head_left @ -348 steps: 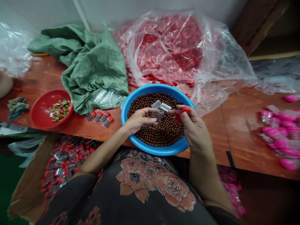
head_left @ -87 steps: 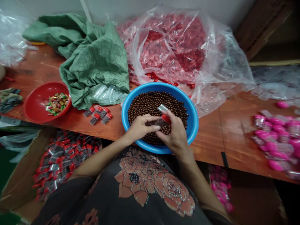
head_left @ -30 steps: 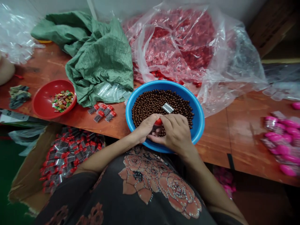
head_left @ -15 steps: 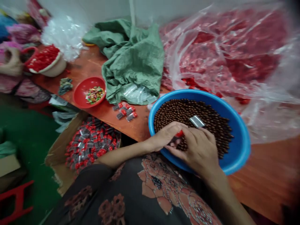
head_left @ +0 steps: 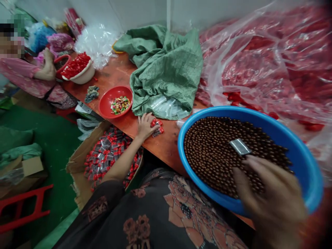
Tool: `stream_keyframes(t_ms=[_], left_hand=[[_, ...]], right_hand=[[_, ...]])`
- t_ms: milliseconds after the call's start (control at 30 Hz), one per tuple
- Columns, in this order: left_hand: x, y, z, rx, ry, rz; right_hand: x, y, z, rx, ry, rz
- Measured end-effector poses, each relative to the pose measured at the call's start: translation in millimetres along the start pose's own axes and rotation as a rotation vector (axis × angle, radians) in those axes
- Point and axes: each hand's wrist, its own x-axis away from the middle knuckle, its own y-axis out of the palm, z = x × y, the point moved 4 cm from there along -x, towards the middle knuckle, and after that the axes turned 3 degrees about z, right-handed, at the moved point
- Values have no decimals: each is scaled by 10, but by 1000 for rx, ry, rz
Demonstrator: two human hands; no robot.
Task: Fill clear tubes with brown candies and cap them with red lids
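Observation:
My left hand [head_left: 146,126] rests over a small group of red-capped clear packs [head_left: 157,130] on the table's front edge. Its fingers are spread and hide some of the packs. Blurred by motion, my right hand [head_left: 272,193] hovers over the near right side of a blue basin [head_left: 183,162], thumb and fingers apart and nothing seen between them. Round, shiny dark brown balls [head_left: 212,148] fill much of the basin. On top of them lies a clear rectangular container [head_left: 240,147] with a silvery look, just beyond my right fingertips.
Below the orange table [head_left: 168,148], a cardboard box [head_left: 77,169] holds many filled red-capped packs. A red bowl [head_left: 103,105] of wrapped sweets, a green sack [head_left: 166,69] and plastic bags of red pieces [head_left: 254,69] stand behind. Another person's arm [head_left: 46,71] is at the far left.
My hands were together over the basin around a red-capped pack. Now the left has moved left to the packs on the table, and the right has drawn away rightward. The view has shifted.

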Motion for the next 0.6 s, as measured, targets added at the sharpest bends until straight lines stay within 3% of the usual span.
stream_keyframes(t_ms=[67,133,233,333,467,600], left_hand=[[20,104,58,-56,71,-59],[47,167,126,-54,141,-105],[96,200,158,-10,213,-123],[168,192,54,13,212,-113],[458,43,-345,8,141,-78],[1087,-313,-1022,-61,36,-52]], right_hand=[[-109,150,-298,-35,-192,-45],[-176,259,-439,-55,-282,-92],[-198,314,-447,-32,-289,-108],[-167,310,-402,-6,-281,-102],[-119,297,-371,-3,-254,-109],[-96,211,-311,18,-200,-66]])
